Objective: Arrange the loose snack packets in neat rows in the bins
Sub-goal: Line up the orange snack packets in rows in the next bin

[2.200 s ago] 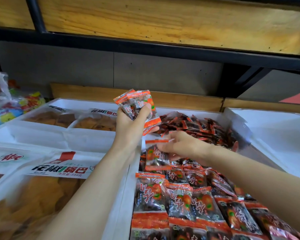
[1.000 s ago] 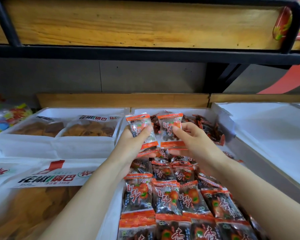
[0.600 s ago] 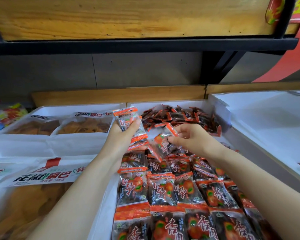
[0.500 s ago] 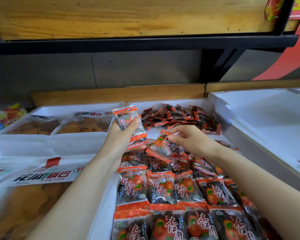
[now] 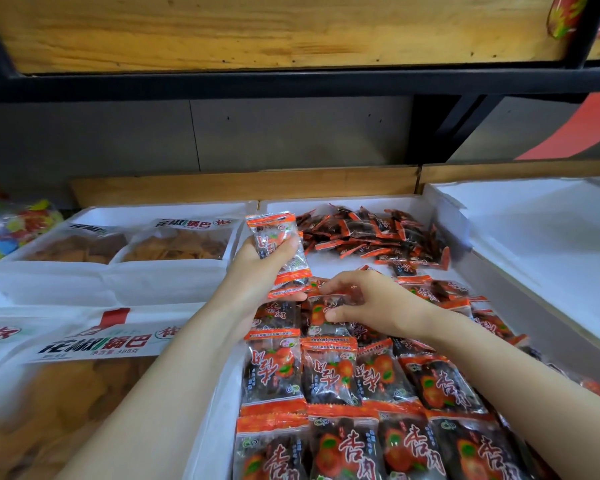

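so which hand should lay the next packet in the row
Probably right. The right hand sits low at the end of the row, fingers pinching a packet there; the left hand is raised, full with the spare stack.

A wooden shelf [image 5: 243, 183] carries white bins packed side by side. The middle bin [image 5: 326, 204], from centre to 6 o'clock, holds snack packets [image 5: 326, 375]. The far left bin [image 5: 136, 211] at 9 o'clock and the near left bin [image 5: 174, 308] at 8 hold crisp bags. The right bin [image 5: 534, 230] lies at 3 o'clock. A bag of coloured sweets [image 5: 11, 226] sits at the far 9 o'clock edge.
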`<state>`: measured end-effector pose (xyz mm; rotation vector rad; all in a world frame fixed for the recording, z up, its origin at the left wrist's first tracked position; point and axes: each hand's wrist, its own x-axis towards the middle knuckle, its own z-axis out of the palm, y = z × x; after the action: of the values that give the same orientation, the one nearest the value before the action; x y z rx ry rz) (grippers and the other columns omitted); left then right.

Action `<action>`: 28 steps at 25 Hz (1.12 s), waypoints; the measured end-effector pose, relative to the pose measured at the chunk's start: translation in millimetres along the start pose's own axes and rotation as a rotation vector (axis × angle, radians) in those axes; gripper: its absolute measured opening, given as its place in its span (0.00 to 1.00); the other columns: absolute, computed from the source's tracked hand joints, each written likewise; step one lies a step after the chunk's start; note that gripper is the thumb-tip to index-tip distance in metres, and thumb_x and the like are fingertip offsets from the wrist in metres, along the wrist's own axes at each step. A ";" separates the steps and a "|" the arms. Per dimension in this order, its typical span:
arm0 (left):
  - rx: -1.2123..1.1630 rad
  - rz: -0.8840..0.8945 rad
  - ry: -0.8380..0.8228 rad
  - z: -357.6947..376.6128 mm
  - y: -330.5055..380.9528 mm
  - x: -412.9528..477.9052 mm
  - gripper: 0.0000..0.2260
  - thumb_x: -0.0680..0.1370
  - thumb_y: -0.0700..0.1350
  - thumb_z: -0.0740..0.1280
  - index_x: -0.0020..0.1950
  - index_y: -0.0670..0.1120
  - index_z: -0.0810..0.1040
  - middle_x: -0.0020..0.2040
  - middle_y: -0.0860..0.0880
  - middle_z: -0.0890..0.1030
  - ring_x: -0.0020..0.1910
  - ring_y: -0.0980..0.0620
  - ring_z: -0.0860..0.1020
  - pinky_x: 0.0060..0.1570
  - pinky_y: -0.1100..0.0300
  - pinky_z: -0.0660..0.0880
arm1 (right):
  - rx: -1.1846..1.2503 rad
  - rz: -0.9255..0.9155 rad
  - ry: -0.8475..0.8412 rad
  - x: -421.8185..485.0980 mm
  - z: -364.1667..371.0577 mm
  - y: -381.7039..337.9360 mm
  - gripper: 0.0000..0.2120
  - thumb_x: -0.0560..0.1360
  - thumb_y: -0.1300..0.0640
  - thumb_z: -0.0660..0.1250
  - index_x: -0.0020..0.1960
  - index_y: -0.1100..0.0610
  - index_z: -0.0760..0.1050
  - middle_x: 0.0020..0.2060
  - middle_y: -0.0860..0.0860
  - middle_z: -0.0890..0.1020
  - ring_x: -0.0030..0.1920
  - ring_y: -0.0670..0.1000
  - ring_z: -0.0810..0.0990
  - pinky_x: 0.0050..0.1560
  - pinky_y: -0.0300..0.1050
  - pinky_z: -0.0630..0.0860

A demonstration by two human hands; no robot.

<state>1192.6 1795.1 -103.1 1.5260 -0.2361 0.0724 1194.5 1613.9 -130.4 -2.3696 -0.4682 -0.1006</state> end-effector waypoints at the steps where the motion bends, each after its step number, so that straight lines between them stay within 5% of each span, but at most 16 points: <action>1: 0.001 -0.006 -0.001 -0.2 0.2 -0.4 0.09 0.79 0.49 0.67 0.58 0.48 0.76 0.50 0.45 0.83 0.37 0.51 0.83 0.35 0.56 0.82 | 0.007 -0.009 0.014 -1.4 1.3 -0.6 0.16 0.72 0.55 0.72 0.59 0.52 0.77 0.51 0.43 0.78 0.49 0.40 0.76 0.53 0.33 0.71; 6: 0.013 -0.038 -0.038 2.1 0.1 -4.4 0.12 0.78 0.49 0.67 0.60 0.48 0.77 0.52 0.45 0.83 0.38 0.52 0.83 0.32 0.58 0.80 | -0.025 -0.108 0.011 -3.7 9.0 -7.2 0.12 0.75 0.55 0.68 0.58 0.51 0.76 0.49 0.41 0.78 0.51 0.42 0.75 0.54 0.35 0.71; 10: 0.108 -0.075 -0.123 6.4 3.1 -8.2 0.13 0.75 0.49 0.71 0.58 0.49 0.79 0.49 0.47 0.83 0.38 0.53 0.82 0.27 0.62 0.75 | 0.256 -0.103 0.292 -9.1 -7.4 -20.6 0.12 0.80 0.50 0.58 0.58 0.53 0.76 0.51 0.44 0.80 0.50 0.42 0.79 0.52 0.37 0.74; 15: 0.237 -0.087 -0.221 13.2 6.9 -14.8 0.14 0.71 0.44 0.76 0.53 0.52 0.77 0.39 0.55 0.84 0.33 0.59 0.82 0.24 0.64 0.74 | 0.467 -0.040 0.233 -13.2 -15.5 -33.3 0.08 0.72 0.50 0.70 0.42 0.55 0.78 0.40 0.52 0.82 0.41 0.50 0.81 0.46 0.45 0.80; 20: -0.043 -0.173 -0.170 12.6 10.8 -13.4 0.08 0.77 0.46 0.68 0.54 0.46 0.78 0.42 0.49 0.84 0.34 0.55 0.82 0.26 0.63 0.77 | 0.763 0.053 0.347 -13.7 -29.7 -31.2 0.07 0.76 0.56 0.67 0.46 0.60 0.73 0.36 0.49 0.83 0.37 0.44 0.81 0.37 0.36 0.79; 24: 0.003 -0.129 -0.005 8.9 6.1 -7.6 0.08 0.80 0.46 0.66 0.57 0.45 0.76 0.51 0.47 0.81 0.42 0.52 0.80 0.26 0.63 0.76 | 0.683 0.122 0.441 -17.7 -44.7 -25.9 0.06 0.77 0.55 0.65 0.50 0.58 0.71 0.37 0.50 0.80 0.32 0.42 0.78 0.31 0.33 0.75; 28: 0.043 -0.093 0.007 10.0 0.1 -5.9 0.14 0.78 0.48 0.68 0.62 0.44 0.74 0.60 0.43 0.79 0.48 0.48 0.82 0.32 0.60 0.79 | 0.429 0.131 0.239 -18.7 -35.3 -28.2 0.06 0.80 0.53 0.60 0.56 0.52 0.70 0.40 0.50 0.79 0.33 0.42 0.77 0.35 0.37 0.73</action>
<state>1185.7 1785.8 -103.9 1.5768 -0.1585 0.0084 1168.9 1604.1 -89.8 -1.9297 -0.1943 -0.1997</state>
